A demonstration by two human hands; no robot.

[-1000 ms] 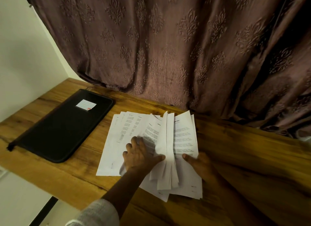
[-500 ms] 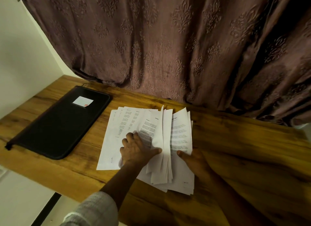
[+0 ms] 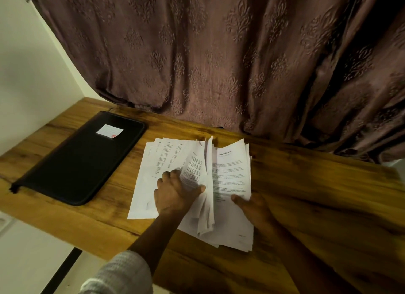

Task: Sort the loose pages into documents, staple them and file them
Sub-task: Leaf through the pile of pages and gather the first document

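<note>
Hands on loose printed pages [image 3: 230, 179], fanned in an untidy pile near the middle of the wooden desk [image 3: 317, 206], just in front of the curtain [image 3: 219, 63].

From the lower left, left hand [image 3: 175, 193] on a bare forearm, grey sleeve [image 3: 122, 274] at the near end. Knuckles up, wrist low over the left part of the pile. Fingers curled, their tips tucked out of sight under a curling sheet. Thumb stretched rightward and pressed against a sheaf of several sheets lifted on edge. Gripping that sheaf between thumb and fingers, with flat sheets of tabled text beneath the palm.

From the lower right, right hand [image 3: 254, 208], dim, at the right edge of the pile. Thumb laid flat on the uppermost right-hand sheet, pointing left toward the raised sheaf, apart from the other thumb. Remaining fingers hidden. Impossible to tell whether clasping the stack from below or merely resting on it. Heading and paragraphs of print on that sheet, too small to read.

Left of the pile, black zipped folder [image 3: 83, 160], flat on the desk, closed, a strip of bare wood between it and the nearest sheet. White label [image 3: 109, 131] on its cover toward the far end, a red mark at one corner. Contents hidden. Behind it, at the left, pale wall [image 3: 32, 63].
</note>
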